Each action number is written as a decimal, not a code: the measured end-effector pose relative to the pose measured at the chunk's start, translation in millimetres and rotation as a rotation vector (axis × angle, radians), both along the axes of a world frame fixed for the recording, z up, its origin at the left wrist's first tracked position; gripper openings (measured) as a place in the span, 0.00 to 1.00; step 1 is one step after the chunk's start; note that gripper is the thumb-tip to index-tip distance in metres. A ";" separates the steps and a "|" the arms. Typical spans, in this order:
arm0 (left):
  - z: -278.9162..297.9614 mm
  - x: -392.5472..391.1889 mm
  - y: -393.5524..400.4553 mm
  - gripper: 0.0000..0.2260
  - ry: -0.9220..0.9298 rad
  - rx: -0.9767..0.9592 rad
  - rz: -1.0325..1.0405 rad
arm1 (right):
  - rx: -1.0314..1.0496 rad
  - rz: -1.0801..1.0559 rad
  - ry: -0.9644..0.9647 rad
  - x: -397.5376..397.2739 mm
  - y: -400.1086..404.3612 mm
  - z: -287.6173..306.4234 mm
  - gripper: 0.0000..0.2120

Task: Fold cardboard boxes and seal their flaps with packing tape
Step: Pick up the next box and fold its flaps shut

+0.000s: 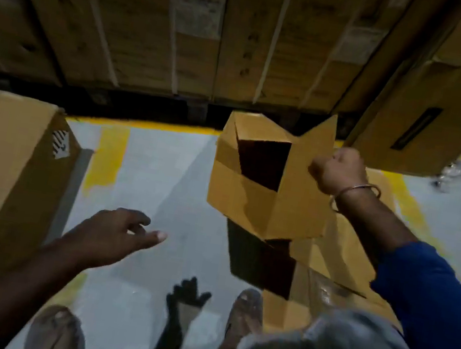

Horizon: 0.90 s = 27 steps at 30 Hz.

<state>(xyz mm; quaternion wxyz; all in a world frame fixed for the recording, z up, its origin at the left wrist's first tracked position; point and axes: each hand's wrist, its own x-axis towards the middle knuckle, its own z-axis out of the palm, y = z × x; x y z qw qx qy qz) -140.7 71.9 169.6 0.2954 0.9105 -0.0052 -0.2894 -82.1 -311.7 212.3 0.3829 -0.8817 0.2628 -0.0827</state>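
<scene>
A small brown cardboard box [251,205] hangs in the air right of centre, its flaps loose and its dark inside showing. My right hand [340,170] grips one raised flap at the box's right side; a metal bangle sits on that wrist. My left hand [120,232] hovers lower left of the box, apart from it, fingers spread and relaxed, holding nothing. No tape is visible.
A large closed carton [8,175] stands on the grey floor [161,181] at left. Flattened cardboard [339,261] lies under the held box at right. Tall stacked cartons [197,30] wall off the back. My feet in sandals [246,312] are at the bottom.
</scene>
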 end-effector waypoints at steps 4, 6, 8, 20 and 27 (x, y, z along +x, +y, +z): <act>34.4 -18.1 25.5 0.38 0.280 -0.522 0.552 | 0.074 0.066 -0.173 -19.7 59.8 52.4 0.14; 41.4 -29.6 36.9 0.40 0.351 -0.695 0.668 | 0.054 0.117 -0.238 -40.1 97.4 59.1 0.12; 35.5 -40.9 38.8 0.40 0.436 -0.718 0.736 | 0.075 0.157 -0.336 -62.4 130.4 59.1 0.10; 23.6 -5.2 24.3 0.12 0.201 -1.248 1.097 | 0.169 0.283 -0.727 -82.6 150.2 67.2 0.09; 42.7 12.7 37.7 0.07 -0.296 -0.959 0.926 | 0.318 0.118 -0.659 -100.5 148.0 59.6 0.16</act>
